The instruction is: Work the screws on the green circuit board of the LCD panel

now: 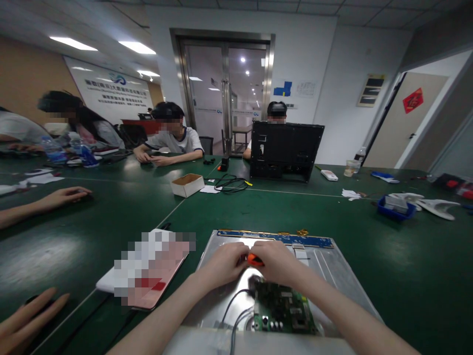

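Over the silver metal back of a flat display panel, my two hands meet with their fingers curled. My right hand is closed round a tool with an orange and black handle; its tip is hidden. My left hand touches the right one, fingers closed, and what they pinch cannot be made out. A narrow blue circuit strip runs along the panel's far edge. Nearer me, below the right hand, lies a green circuit board, with dark cables beside it.
A phone in a pink case lies on the green table left of the panel. Farther off are a small cardboard box, a black cable, an upright black monitor frame and a blue tray. Other people's hands rest at left.
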Demonstrator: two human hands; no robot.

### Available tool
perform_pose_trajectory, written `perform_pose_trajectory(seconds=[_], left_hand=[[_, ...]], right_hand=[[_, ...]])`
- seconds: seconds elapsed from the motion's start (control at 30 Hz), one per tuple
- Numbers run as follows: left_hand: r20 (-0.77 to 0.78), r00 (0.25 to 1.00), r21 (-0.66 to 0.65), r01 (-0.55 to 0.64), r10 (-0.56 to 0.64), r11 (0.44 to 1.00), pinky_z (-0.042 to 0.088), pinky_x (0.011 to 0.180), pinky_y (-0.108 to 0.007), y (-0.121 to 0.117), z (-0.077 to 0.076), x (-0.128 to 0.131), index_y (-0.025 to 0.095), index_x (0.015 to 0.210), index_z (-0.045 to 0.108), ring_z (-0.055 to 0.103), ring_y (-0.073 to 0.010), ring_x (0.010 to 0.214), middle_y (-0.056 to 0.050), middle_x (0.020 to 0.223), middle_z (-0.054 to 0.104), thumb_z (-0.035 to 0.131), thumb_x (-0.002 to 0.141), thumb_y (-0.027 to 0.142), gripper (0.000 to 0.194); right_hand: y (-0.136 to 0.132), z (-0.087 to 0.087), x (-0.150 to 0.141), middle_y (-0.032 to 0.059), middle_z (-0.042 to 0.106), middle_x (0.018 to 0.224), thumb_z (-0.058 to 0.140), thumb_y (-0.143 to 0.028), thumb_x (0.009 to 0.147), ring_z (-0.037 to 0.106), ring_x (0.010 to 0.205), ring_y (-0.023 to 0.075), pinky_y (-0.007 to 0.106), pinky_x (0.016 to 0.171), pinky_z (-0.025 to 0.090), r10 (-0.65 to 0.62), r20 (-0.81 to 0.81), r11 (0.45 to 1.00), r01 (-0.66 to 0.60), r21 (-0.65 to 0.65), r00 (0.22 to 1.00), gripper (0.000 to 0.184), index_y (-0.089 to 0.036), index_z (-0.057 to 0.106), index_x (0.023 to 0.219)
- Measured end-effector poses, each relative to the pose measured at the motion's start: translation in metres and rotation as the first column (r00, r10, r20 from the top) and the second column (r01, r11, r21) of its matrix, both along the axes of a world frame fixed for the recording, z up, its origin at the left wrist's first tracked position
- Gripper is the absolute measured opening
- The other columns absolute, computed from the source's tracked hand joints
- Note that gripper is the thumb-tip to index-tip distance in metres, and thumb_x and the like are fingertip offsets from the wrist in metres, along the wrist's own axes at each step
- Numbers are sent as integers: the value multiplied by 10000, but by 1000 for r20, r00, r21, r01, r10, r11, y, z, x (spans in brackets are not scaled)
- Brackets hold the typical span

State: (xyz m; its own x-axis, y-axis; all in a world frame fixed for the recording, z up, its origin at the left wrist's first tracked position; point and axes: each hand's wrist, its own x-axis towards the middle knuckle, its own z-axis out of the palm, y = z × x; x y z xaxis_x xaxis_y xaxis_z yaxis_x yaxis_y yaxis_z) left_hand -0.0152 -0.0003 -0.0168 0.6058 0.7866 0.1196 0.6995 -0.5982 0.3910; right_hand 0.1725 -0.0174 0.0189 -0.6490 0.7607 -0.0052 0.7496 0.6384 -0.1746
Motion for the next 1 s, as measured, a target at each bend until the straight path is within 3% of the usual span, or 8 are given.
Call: perform_pose_trajectory(seconds=[0.1, 0.23, 0.43, 0.63, 0.73, 0.83, 0.93, 1.0], left_hand=[[-33, 998, 30, -44, 45, 999, 365, 636, -273, -2, 1, 1, 171, 824, 670, 620, -216, 744, -58, 817, 699, 601, 885, 183, 93], [-48, 998, 31, -42, 44, 999, 350, 618, -270, -2, 3, 2, 173, 809, 666, 607, -205, 715, -44, 776, 686, 618, 869, 171, 77], [-23, 1000, 36, -13, 14, 999, 378, 639, -276, -3, 2, 1, 181, 828, 655, 609, -203, 719, -45, 806, 683, 564, 859, 130, 109], [-27, 1000, 54, 11, -9, 998, 451, 790, -328, -12, 11, 2, 181, 970, 662, 630, -252, 922, -85, 1016, 680, 608, 807, 127, 179], [-16, 1000, 38, 25, -25, 999, 469, 852, -343, -14, 13, 4, 195, 1095, 656, 609, -270, 1028, -97, 1133, 660, 673, 839, 212, 256], [-22, 997, 38, 72, -71, 997, 470, 869, -346, -12, 8, 6, 212, 1187, 663, 606, -263, 1033, -93, 1145, 661, 678, 897, 235, 292], [-16, 993, 47, 114, -113, 992, 466, 879, -358, -10, 2, 8, 224, 1190, 699, 609, -256, 1007, -88, 1119, 671, 663, 926, 193, 269], [8, 991, 52, 136, -137, 989, 467, 881, -360, -9, -1, 9, 233, 1193, 716, 611, -252, 1000, -87, 1109, 677, 643, 942, 178, 268]], right_hand=[[12, -7, 9, 127, 753, 1032, 610, -184, 911, 692, 941, 244, 289, 720, 416, -96, 22, 995, 96, 9, 995, 148, -156, 741, 972], [15, -15, 9, 108, 758, 1020, 658, -199, 886, 687, 932, 235, 278, 708, 391, -116, 39, 993, 116, -10, 993, 112, -169, 747, 948], [11, -3, 19, 100, 750, 1016, 666, -190, 901, 678, 916, 225, 280, 703, 370, -152, 2, 988, 152, -10, 988, 79, -172, 739, 928], [-16, 17, 51, 43, 749, 971, 690, -170, 893, 671, 878, 202, 277, 726, 405, -142, -52, 989, 139, -55, 988, 72, -215, 736, 925], [-42, 20, 68, 41, 740, 997, 706, -168, 877, 667, 912, 223, 305, 767, 443, -145, -114, 979, 126, -159, 983, 110, -231, 739, 961], [-69, 14, 84, 48, 724, 1108, 753, -261, 857, 671, 961, 254, 356, 816, 487, -207, -90, 942, 173, -287, 974, 185, -263, 741, 1042], [-89, 2, 95, 68, 607, 1418, 812, -402, 799, 613, 1211, 337, 468, 995, 480, -292, -101, 898, 236, -372, 951, 526, -339, 659, 1299], [-97, -8, 99, 108, 468, 1571, 828, -417, 765, 542, 1323, 400, 547, 1076, 433, -343, -60, 869, 293, -399, 937, 702, -321, 582, 1415]])
